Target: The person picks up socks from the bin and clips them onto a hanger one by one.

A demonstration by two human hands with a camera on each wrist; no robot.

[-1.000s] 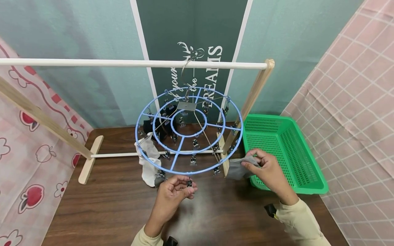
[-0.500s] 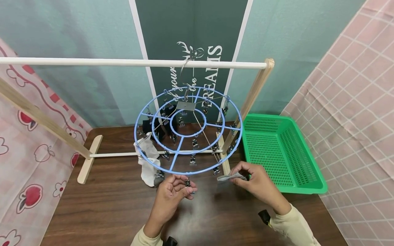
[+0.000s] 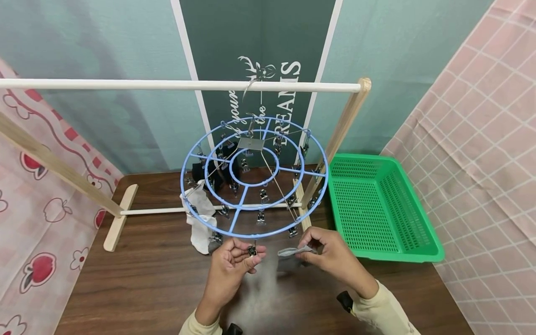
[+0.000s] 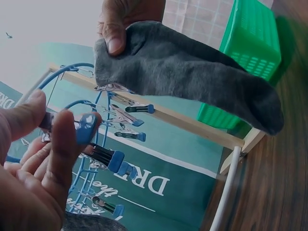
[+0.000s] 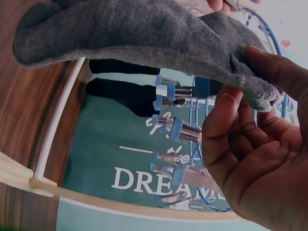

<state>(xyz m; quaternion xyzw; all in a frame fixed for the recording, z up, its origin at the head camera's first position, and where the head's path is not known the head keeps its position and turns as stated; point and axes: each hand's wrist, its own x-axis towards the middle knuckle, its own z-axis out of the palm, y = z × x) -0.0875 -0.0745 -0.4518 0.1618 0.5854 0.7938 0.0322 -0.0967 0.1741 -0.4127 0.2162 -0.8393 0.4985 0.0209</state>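
Observation:
A grey sock [image 4: 187, 72] hangs by its cuff from my right hand [image 3: 328, 253], pinched between thumb and fingers. In the right wrist view the sock [image 5: 130, 33] stretches sideways, its toe far from the hand. Just left of it, my left hand [image 3: 230, 263] pinches a metal clip [image 3: 252, 251] with blue tips, at the near rim of the round blue hanger [image 3: 234, 232]. The sock's cuff is a short way from this clip. A white sock [image 3: 203, 232] hangs at the hanger's left side, and black socks [image 5: 122, 95] hang farther back.
A green basket [image 3: 387, 209] stands on the right of the wooden table [image 3: 138, 288]. The hanger hooks over a white rod [image 3: 167, 85] on a wooden stand [image 3: 341, 135]. Several other clips [image 3: 261, 217] dangle from its rings.
My right hand has brought the grey sock leftward and slightly nearer, from beside the basket to close by the left hand. The left hand keeps its pinch on the clip, almost in place.

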